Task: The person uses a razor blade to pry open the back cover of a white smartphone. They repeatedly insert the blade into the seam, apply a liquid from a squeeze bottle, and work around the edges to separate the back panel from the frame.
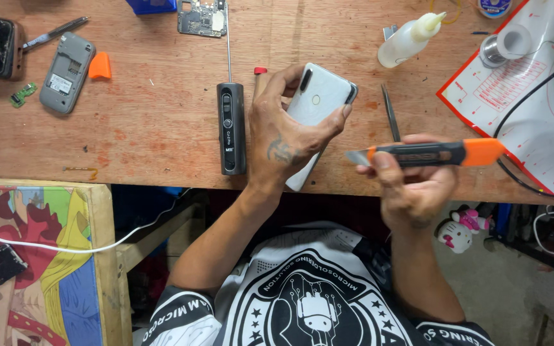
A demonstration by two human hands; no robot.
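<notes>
The left hand (286, 138) grips the white smartphone (318, 112) back-up at the bench edge; just right of it, the right hand (411, 186) clasps an orange-handled pry blade (428, 154). Best to ease its tip shallowly into the seam.

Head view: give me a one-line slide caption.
Left hand grips a white phone back-up on the wooden bench; right hand holds an orange-handled blade tool.
</notes>
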